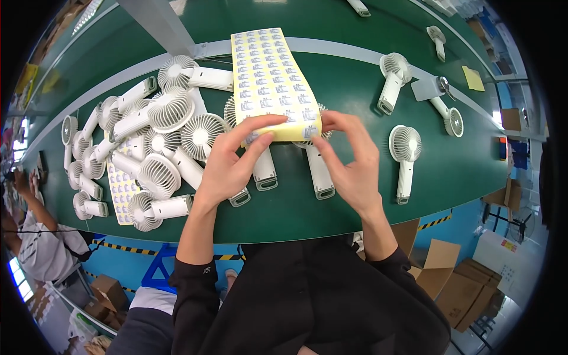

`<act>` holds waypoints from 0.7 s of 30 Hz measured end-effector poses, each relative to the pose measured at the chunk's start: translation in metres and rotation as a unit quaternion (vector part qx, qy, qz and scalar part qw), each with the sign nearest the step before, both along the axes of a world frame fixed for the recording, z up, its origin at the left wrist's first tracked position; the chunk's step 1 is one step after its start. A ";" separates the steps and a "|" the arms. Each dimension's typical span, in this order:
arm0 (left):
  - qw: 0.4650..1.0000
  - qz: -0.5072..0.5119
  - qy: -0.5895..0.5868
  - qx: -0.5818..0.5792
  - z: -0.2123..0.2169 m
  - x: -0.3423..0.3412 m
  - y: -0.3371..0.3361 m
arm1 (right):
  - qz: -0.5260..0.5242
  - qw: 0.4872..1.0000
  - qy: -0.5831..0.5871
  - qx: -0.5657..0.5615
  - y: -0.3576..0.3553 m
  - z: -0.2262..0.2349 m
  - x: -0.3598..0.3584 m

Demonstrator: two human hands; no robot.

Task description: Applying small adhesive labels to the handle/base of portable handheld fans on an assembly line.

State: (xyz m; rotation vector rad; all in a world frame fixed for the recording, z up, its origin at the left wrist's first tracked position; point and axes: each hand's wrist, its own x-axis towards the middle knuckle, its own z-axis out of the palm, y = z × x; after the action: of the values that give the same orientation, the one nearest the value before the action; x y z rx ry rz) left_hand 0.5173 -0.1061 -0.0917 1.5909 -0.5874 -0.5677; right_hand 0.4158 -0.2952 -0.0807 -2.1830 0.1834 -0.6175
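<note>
A long yellow sheet of small printed labels (272, 77) is held up over the green table, its near end curled over. My left hand (228, 163) pinches the sheet's near left corner between thumb and fingers. At the near right corner, my right hand (356, 163) grips the edge with thumb and index finger. Partly hidden beneath the sheet lie white handheld fans, one handle (264, 170) near my left hand and another (319, 173) by my right thumb. The heads of these fans are mostly covered.
Many white handheld fans (170, 110) are heaped at the left, over another label sheet (120, 192). More fans lie at the right, including one (406, 145) beside my right hand. A metal post (160, 26) stands at the back. Cardboard boxes (467, 290) sit lower right; a person (44, 231) is far left.
</note>
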 end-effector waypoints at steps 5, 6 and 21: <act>0.999 0.025 -0.036 -0.028 -0.007 -0.003 -0.004 | 0.041 0.997 0.029 0.056 0.008 0.009 0.004; 0.998 0.036 -0.028 -0.031 -0.006 -0.004 -0.004 | 0.045 0.997 0.030 0.057 0.008 0.008 0.005; 0.988 0.084 0.092 -0.092 -0.013 0.000 -0.003 | 0.062 0.975 -0.149 -0.154 0.005 -0.010 0.015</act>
State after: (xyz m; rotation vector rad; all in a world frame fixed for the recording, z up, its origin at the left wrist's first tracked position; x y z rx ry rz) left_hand 0.5173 -0.1091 -0.1045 1.3812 -0.3519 -0.5113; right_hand 0.4306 -0.2905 -0.0906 -2.3380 -0.2201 -0.9435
